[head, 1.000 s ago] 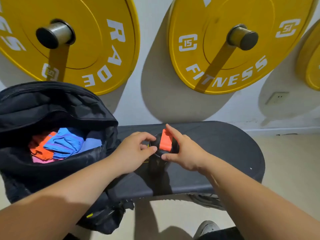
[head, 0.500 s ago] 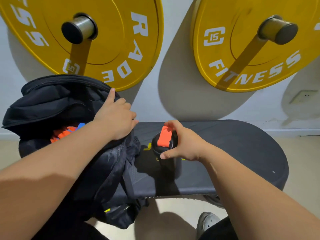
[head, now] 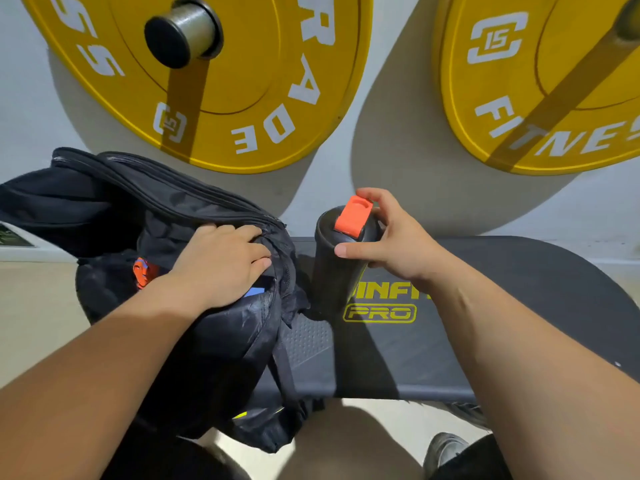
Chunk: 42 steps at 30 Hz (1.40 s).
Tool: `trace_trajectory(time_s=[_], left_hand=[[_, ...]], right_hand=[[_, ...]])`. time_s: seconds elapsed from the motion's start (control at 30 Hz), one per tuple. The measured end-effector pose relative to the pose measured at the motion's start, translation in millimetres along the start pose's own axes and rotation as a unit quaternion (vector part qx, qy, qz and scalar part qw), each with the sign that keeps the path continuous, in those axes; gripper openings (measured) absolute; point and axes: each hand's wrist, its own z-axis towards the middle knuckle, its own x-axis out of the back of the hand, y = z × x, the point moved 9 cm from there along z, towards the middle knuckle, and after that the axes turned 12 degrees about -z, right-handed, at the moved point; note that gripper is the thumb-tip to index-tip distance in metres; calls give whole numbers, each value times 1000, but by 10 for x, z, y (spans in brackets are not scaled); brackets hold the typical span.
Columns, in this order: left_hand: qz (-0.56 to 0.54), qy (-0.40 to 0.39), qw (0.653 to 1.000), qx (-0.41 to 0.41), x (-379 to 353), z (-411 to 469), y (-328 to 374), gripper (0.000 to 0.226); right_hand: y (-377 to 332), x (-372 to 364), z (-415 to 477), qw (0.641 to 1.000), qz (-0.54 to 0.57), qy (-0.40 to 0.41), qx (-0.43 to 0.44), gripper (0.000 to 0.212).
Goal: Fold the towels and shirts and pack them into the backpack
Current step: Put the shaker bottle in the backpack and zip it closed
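Backpack (head: pixel 214 358), black and unzipped, sat on the left end of a dark padded bench (head: pixel 519 306), with orange cloth (head: pixel 142 271) and a sliver of blue cloth (head: pixel 254 292) showing inside its opening. The left hand (head: pixel 221 265) lay on the zippered rim, its fingers pressed together and curled over the edge; the thumb was hidden. Just beside the bag, the right hand (head: pixel 398 244) gripped an upright black bottle (head: pixel 332 271) near its orange flip cap (head: pixel 351 216), thumb across the front and fingers wrapped behind. Yellow weight plates (head: pixel 242 98) hung on the wall above.
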Motion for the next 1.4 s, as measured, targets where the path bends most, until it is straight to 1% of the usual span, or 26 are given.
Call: trace_trajectory(time_s=[0.07,0.13,0.17,0.2,0.23,0.33,0.4,0.47,0.53,0.6,0.67,0.73,0.8,0.87,0.9,0.97,1.0,1.03,1.07,1.1,1.13,1.2,1.23,1.33,1.4], left_hand=[[-46,10,998,34,-6,14,-42,47],[-159,0,984,84,-62,8,-108,46],[-234,0,966,113,-85,-6,-151,44],[-311,5,941,136,-97,-16,-183,41],[-378,15,913,149,-95,-23,-197,43],[-535,61,829,154,11,-27,-160,58],[-619,94,765,150,108,-19,-128,70],[-685,112,707,135,163,-7,-117,85],[-720,112,677,104,177,21,-101,94],[-734,120,666,57,223,27,-64,98],[-716,142,682,27,307,21,-46,102],[-705,163,690,19,370,10,-58,100],[-706,180,684,22,401,-1,-91,95],[-706,196,680,32,425,-11,-118,90],[-705,200,679,37,442,-11,-120,88],[-710,205,672,43,460,-5,-136,85],[-715,209,666,45,469,-6,-149,85],[-719,212,660,47,479,-13,-164,85],[-723,215,654,48,491,-19,-175,86],[-727,219,648,50,505,-30,-186,86],[-731,228,640,55,527,-47,-200,85],[-733,257,627,61,608,-94,-236,86],[-729,271,625,58,661,-117,-249,86],[-720,293,627,49,766,-182,-240,86],[-720,305,621,53,802,-228,-233,86]], right_hand=[[-35,-12,29,1000,19,4,5,92],[-75,-15,70,999,37,16,7,101],[-106,-7,95,999,46,25,7,105],[-146,13,121,998,56,39,9,105],[-203,47,142,996,67,55,14,101],[-437,148,182,990,93,101,40,79],[-583,149,201,988,94,107,54,72],[-703,78,230,989,89,95,71,72],[-806,-46,257,990,83,75,84,73],[-899,-181,279,991,76,53,96,72],[-990,-296,284,992,66,32,106,71],[-1046,-377,280,992,54,18,112,71],[-1054,-412,286,993,41,17,107,73],[-1009,-399,298,993,61,27,94,71],[-944,-374,317,993,81,39,80,65],[-738,-288,353,993,83,80,35,43],[-591,-236,362,992,62,106,3,32],[-438,-199,353,991,40,122,-32,27],[-277,-191,338,990,16,120,-68,25],[-135,-220,322,991,-11,98,-94,24],[-26,-284,298,991,-43,58,-111,24],[95,-445,238,987,-103,-38,-117,25],[100,-509,209,984,-124,-76,-108,23],[-16,-699,131,981,-117,-140,-64,20],[-52,-841,85,976,-122,-174,-56,27]])
